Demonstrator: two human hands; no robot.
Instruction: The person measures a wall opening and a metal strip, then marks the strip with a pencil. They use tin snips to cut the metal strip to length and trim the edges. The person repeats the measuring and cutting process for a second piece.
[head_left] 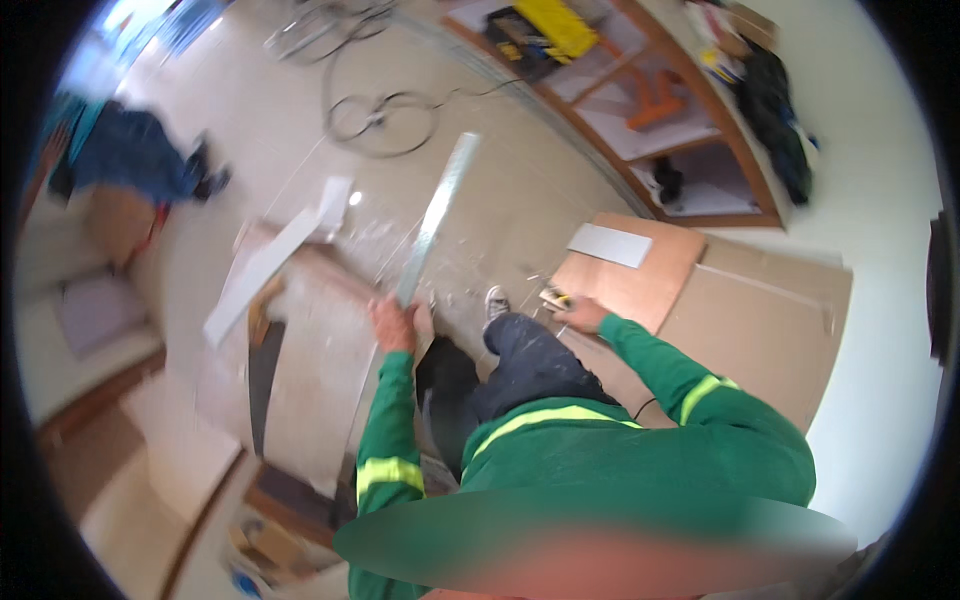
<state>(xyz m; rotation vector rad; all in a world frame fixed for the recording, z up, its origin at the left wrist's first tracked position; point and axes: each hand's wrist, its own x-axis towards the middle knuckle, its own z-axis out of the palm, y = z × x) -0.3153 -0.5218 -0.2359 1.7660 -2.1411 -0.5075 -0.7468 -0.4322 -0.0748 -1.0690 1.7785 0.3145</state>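
Beige tiled floor (500, 195) spreads past the left hand (395, 325), a white strip (262, 279) loose to its left, a silvery metal bar (440, 212) clasped within it, seemingly not yet placed, and the right hand (584, 315) pinches a blurred yellow-and-black object (563, 301).

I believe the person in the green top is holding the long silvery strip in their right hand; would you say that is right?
Not quite: the head view shows the long silvery strip held in the person's left hand.
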